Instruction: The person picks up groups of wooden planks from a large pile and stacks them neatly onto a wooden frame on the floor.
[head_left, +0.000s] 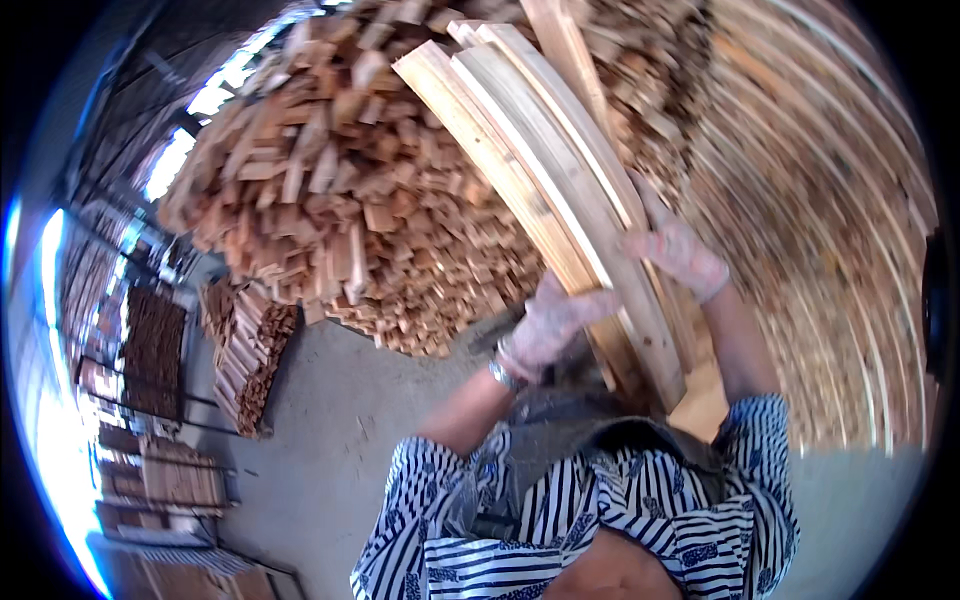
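Observation:
A bundle of long wooden boards stands tilted in front of my body, its far end leaning up and to the left. My left hand, in a pale work glove, is wrapped round the bundle's left side low down. Higher up on the right side, my gloved right hand grips the same boards. The boards lie side by side, with their ends staggered at the top. Behind them, another plank points up to the right. The lower ends reach close to my apron.
A tall heap of short wood offcuts rises ahead and to the left. Stacked long boards fill the right side. Smaller wood stacks and racks with timber stand at left on the grey concrete floor.

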